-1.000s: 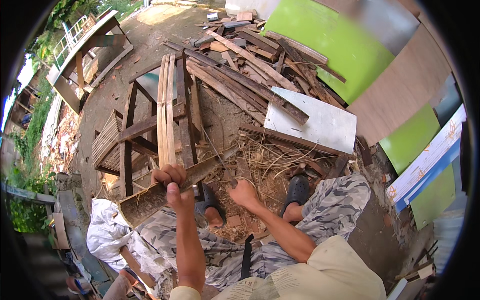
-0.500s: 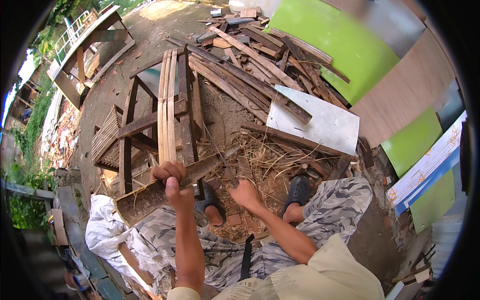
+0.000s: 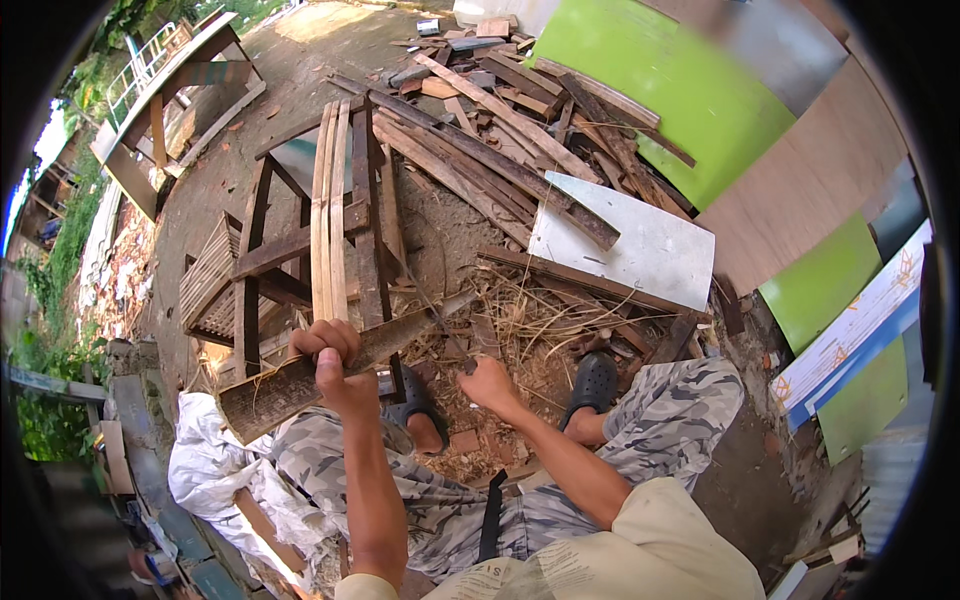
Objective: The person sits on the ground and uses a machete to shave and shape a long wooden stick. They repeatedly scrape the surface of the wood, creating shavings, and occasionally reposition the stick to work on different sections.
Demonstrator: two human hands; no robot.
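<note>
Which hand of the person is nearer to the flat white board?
The right hand. It is below the white board and to its left in the view; the left hand, gripping a wooden plank, is farther left.

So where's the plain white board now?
In the head view, the white board lies right of centre, beyond the right clog, with the end of a dark beam across its left part.

Dark lettering (image 3: 555, 572) on the shirt (image 3: 620, 545) is mostly unreadable; orange marks (image 3: 838, 356) dot the white-and-blue board (image 3: 868, 335) up and right of the shirt.
</note>
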